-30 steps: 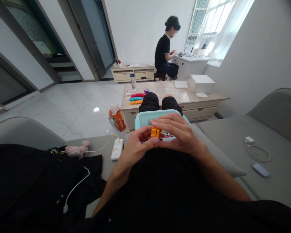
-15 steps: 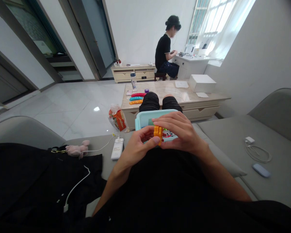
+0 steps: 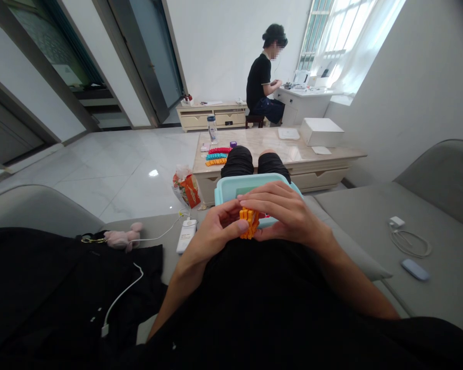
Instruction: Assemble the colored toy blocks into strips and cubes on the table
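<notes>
Between my two hands is a small cluster of orange toothed plastic building blocks point(image 3: 249, 224). My left hand point(image 3: 216, 228) is closed on its left side, the thumb pressed against the near face. My right hand point(image 3: 291, 210) grips it from the right, fingers arched over the top and thumb below; these fingers partly hide the cluster. Under and behind both hands, a light turquoise plastic box point(image 3: 224, 189) sits on my lap. Its contents are mostly covered by my hands.
On the coffee table point(image 3: 254, 137) lie a red strip point(image 3: 219, 150), a blue strip point(image 3: 216, 156) and an orange strip point(image 3: 216, 162), near a bottle point(image 3: 212, 129). A white power bank point(image 3: 187, 236) rests left on the sofa. Another person point(image 3: 260, 79) sits at the far desk.
The orange blocks have turned in my fingers and sit slightly lower, showing a broader toothed face. Both hands have shifted only a little.
</notes>
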`<state>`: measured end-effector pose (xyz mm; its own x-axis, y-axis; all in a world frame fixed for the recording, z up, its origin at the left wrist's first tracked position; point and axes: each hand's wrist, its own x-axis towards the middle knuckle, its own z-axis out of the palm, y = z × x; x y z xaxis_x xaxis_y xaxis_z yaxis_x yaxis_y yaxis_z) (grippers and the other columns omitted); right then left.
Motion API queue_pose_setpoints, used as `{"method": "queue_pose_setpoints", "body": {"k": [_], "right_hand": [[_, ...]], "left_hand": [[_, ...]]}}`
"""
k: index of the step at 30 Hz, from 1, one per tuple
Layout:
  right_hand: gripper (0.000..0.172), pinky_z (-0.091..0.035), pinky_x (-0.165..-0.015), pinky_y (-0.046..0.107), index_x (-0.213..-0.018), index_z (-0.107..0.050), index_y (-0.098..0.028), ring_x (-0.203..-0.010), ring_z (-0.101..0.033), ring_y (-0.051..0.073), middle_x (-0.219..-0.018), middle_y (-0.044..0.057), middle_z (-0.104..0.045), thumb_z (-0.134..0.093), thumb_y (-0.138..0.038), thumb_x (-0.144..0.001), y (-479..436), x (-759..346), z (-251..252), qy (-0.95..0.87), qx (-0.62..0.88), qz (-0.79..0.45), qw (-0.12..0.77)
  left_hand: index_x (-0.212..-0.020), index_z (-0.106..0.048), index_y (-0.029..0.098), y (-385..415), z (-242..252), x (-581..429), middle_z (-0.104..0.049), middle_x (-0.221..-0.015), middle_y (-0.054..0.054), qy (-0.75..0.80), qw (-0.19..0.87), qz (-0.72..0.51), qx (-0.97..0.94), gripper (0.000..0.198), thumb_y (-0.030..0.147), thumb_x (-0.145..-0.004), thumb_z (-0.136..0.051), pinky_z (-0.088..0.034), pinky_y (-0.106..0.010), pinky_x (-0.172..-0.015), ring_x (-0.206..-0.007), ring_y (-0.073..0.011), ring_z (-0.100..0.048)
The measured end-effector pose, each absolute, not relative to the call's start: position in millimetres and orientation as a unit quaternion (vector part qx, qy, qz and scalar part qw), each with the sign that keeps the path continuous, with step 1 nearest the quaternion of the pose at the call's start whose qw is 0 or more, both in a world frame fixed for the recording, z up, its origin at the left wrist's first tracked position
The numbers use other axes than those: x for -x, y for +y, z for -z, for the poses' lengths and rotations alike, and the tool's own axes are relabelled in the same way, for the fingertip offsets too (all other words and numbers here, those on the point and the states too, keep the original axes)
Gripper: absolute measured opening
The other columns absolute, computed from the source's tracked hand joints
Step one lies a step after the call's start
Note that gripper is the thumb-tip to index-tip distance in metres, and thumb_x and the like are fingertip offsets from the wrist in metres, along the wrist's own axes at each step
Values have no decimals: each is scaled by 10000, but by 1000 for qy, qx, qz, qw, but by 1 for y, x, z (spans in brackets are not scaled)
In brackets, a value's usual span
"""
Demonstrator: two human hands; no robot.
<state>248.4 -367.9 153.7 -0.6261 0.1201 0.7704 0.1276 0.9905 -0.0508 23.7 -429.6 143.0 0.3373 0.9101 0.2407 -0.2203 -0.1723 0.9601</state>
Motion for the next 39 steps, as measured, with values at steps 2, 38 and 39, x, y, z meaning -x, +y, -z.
{"method": "queue_pose_setpoints", "body": {"k": [2, 38, 39], "right_hand": [[654, -589, -1065, 466, -1561, -620, -281, -1252, -747, 299, -1410, 109, -771, -839, -457, -970, -369, -249, -154, -903, 72, 3, 425], [642, -602, -1092, 473, -1594, -586, -294, -1275, -745, 295, -1443, 115, -751, -808, -338, -994, -374, -242, -153, -900, 86, -22, 427], [645, -603, -1088, 469, -1597, -581, -290, -1272, -746, 292, -1444, 115, -751, -807, -333, -994, -374, -242, -153, -899, 81, -19, 430]], "left_hand": [[-1323, -796, 159, -429, -142, -22, -829, -1193, -141, 284, 586, -490, -580, 624, 541, -842, -910, -629, -363, -915, -1114, -340, -792], [-1169, -846, 154, -433, -142, -19, -841, -1090, -113, 374, 505, -503, -594, 511, 527, -825, -908, -586, -314, -824, -947, -267, -770], [-1180, -846, 155, -432, -142, -18, -841, -1101, -115, 369, 507, -501, -597, 524, 533, -823, -910, -586, -318, -829, -964, -275, -773]]}}
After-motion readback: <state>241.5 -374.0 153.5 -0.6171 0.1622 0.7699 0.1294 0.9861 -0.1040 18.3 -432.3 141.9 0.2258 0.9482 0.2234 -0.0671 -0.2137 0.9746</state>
